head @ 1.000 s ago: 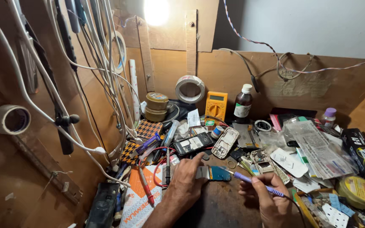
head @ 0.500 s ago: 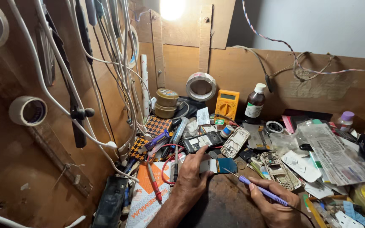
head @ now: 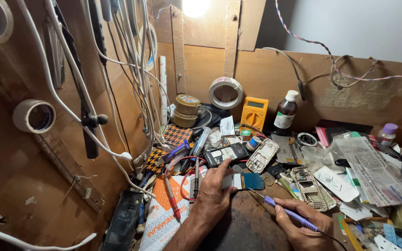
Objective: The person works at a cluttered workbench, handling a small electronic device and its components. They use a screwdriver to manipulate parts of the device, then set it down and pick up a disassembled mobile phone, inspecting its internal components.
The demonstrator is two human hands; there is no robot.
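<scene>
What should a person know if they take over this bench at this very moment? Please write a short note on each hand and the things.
Left hand: presses a small blue and white circuit board flat on the wooden bench.
Right hand: holds a purple-handled tool, tip aimed at the board's lower edge; contact cannot be judged.
Nearby: an opened phone body and a bare keypad frame lie beside the board; yellow multimeter stands at the back.
Done: phones lie opened. Left: work on the board is in progress.
</scene>
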